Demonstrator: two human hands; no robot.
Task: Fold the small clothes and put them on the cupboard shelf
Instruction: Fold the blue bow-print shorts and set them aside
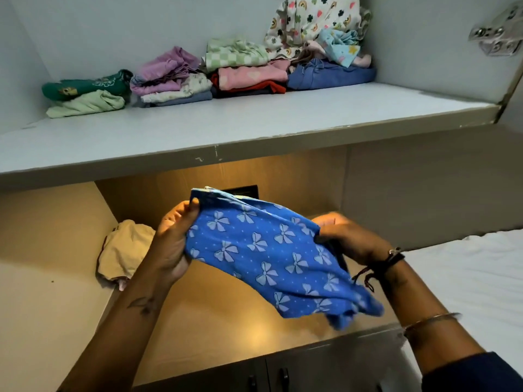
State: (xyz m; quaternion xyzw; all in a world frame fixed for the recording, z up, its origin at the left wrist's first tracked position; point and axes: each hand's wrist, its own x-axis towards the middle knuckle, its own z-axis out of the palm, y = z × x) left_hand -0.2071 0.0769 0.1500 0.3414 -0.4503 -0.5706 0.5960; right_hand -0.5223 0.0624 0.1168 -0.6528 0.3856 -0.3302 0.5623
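Head view, hands: the left hand (172, 244) and right hand (348, 239) each grip an end of the blue bow-print garment (268, 258), at 6 o'clock.
Shelf (254, 123) holds: folded stacks (175, 77) at 11 o'clock and a loose heap (317, 26) at 1 o'clock.
Progress: seemingly midway; the blue piece, the heap and a beige garment (124, 250) at 9 o'clock are not yet folded.

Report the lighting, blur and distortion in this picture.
Head view: warm light fills the lower nook behind the blue cloth; the shelf above is cool and dim, its front edge bowed by the wide lens; the right hand and the hinge are blurred.
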